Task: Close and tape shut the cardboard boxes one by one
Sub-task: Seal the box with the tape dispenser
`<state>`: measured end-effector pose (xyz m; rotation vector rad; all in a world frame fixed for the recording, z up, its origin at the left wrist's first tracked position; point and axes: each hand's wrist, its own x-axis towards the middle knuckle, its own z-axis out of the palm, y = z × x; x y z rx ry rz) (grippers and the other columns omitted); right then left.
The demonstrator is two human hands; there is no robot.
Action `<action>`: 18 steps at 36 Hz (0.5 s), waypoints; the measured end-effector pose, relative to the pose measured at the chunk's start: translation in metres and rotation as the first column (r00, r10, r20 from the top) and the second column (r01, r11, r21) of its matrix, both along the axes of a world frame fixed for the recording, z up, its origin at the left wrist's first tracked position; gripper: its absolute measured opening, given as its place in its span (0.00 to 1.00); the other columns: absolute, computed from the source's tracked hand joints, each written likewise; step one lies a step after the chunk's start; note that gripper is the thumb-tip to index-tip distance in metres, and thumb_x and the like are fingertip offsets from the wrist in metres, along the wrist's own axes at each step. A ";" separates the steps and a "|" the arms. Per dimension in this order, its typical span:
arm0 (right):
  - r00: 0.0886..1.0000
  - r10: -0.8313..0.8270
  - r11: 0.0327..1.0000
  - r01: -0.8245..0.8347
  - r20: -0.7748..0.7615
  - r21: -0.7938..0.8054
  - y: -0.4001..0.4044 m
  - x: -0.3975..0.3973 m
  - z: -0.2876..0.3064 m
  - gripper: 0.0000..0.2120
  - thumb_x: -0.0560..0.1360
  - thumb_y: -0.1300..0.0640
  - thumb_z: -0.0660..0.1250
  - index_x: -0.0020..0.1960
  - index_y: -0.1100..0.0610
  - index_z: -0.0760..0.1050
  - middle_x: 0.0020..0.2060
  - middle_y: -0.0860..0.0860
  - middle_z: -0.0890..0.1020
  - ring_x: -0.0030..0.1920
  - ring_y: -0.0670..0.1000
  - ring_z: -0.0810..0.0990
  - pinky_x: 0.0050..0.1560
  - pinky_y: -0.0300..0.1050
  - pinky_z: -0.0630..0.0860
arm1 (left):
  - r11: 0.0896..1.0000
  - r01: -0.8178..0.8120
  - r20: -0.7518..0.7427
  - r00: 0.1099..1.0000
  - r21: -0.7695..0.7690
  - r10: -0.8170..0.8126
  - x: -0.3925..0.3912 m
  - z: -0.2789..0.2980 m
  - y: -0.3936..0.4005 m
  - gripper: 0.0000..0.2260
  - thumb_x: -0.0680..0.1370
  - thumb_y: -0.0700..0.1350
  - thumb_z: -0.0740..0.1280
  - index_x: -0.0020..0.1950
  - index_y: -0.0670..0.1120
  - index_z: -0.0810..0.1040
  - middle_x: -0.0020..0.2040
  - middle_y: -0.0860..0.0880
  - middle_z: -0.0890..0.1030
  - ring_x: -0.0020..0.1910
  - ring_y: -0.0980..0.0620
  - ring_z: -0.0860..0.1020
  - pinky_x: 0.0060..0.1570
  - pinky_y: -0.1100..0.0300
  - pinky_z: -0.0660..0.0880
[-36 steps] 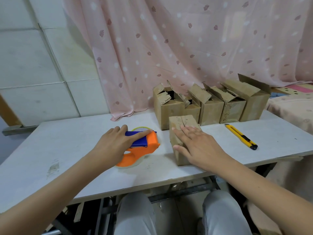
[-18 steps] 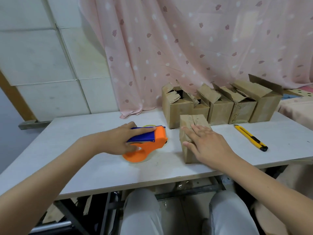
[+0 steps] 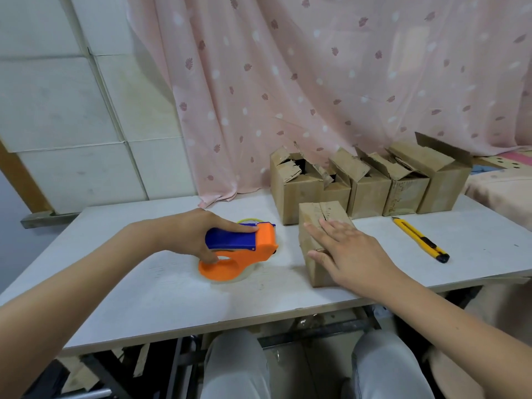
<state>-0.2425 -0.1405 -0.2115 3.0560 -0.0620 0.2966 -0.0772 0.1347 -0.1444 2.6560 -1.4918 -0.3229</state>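
Note:
A small closed cardboard box [image 3: 313, 217] lies near the table's middle. My right hand [image 3: 348, 251] rests flat on its top with fingers spread, pressing the flaps down. To its left an orange and blue tape dispenser [image 3: 241, 249] sits on the white table [image 3: 144, 283]. My left hand [image 3: 187, 234] is wrapped around its blue handle, index finger stretched along the top. Behind the closed box stands a row of several cardboard boxes [image 3: 368, 182] with their flaps up.
A yellow utility knife [image 3: 420, 240] lies on the table right of the closed box. A pink patterned curtain [image 3: 316, 82] hangs right behind the row of boxes. A cloth-covered surface [image 3: 501, 191] adjoins the table's right end. My knees show under the front edge.
My left hand went from lying over the tape dispenser to gripping its handle. The right hand has stayed on the closed box. The view shifted slightly as my head moved.

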 end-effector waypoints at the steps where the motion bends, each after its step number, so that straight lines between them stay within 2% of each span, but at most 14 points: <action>1: 1.000 0.001 1.000 -0.001 -0.004 0.002 0.000 0.000 0.001 0.48 0.70 0.29 0.20 0.81 0.45 0.53 0.78 0.53 0.63 0.78 0.54 0.61 0.76 0.47 0.58 | 1.000 -0.004 0.001 1.000 0.010 0.004 0.000 0.001 -0.001 0.38 0.72 0.48 0.72 0.67 0.82 0.57 0.44 0.57 0.78 0.38 0.52 0.73 0.38 0.60 0.71; 4: 1.000 -0.002 1.000 0.002 -0.011 0.006 0.000 0.000 0.000 0.47 0.70 0.29 0.21 0.81 0.45 0.53 0.78 0.53 0.64 0.78 0.54 0.62 0.76 0.47 0.58 | 1.000 -0.030 -0.032 0.999 0.003 0.030 0.000 0.008 -0.001 0.38 0.71 0.46 0.72 0.66 0.82 0.60 0.39 0.59 0.77 0.33 0.57 0.70 0.33 0.66 0.68; 7: 1.000 -0.007 1.000 0.008 -0.020 0.002 0.000 0.000 -0.002 0.47 0.70 0.30 0.20 0.81 0.45 0.52 0.78 0.53 0.63 0.78 0.55 0.61 0.76 0.48 0.58 | 0.999 -0.045 -0.071 0.997 -0.019 0.043 -0.002 0.011 0.003 0.37 0.71 0.45 0.72 0.64 0.82 0.61 0.36 0.64 0.77 0.32 0.61 0.72 0.33 0.69 0.68; 11: 1.000 -0.011 1.000 0.011 -0.022 0.008 0.001 0.001 -0.003 0.47 0.71 0.30 0.20 0.81 0.45 0.52 0.78 0.54 0.63 0.78 0.55 0.61 0.76 0.48 0.58 | 0.998 -0.060 -0.042 0.997 -0.005 0.060 -0.007 0.011 0.002 0.38 0.70 0.46 0.72 0.60 0.86 0.59 0.33 0.62 0.75 0.31 0.59 0.71 0.32 0.67 0.68; 13: 1.000 -0.014 1.000 0.014 -0.022 0.006 0.000 0.001 -0.002 0.48 0.70 0.30 0.19 0.81 0.45 0.52 0.79 0.53 0.62 0.79 0.55 0.60 0.76 0.48 0.57 | 0.998 -0.057 -0.015 0.998 0.006 0.057 -0.009 0.012 -0.001 0.38 0.70 0.46 0.72 0.57 0.87 0.58 0.35 0.61 0.77 0.32 0.58 0.72 0.32 0.67 0.68; 15: 0.999 -0.011 1.000 0.011 -0.030 0.005 0.000 0.000 -0.002 0.48 0.69 0.30 0.19 0.81 0.44 0.49 0.79 0.53 0.60 0.79 0.54 0.58 0.77 0.47 0.56 | 0.998 -0.044 0.022 0.999 0.039 0.043 -0.010 0.014 -0.005 0.38 0.70 0.47 0.72 0.59 0.86 0.57 0.39 0.57 0.78 0.34 0.56 0.72 0.32 0.67 0.68; 18: 0.999 -0.006 1.000 0.006 -0.038 0.001 0.000 -0.001 0.000 0.47 0.68 0.31 0.18 0.82 0.44 0.48 0.80 0.52 0.59 0.80 0.53 0.57 0.77 0.47 0.55 | 0.994 -0.038 0.085 0.996 0.107 0.029 -0.016 0.019 -0.015 0.36 0.70 0.47 0.71 0.67 0.81 0.61 0.36 0.54 0.75 0.33 0.55 0.70 0.31 0.67 0.66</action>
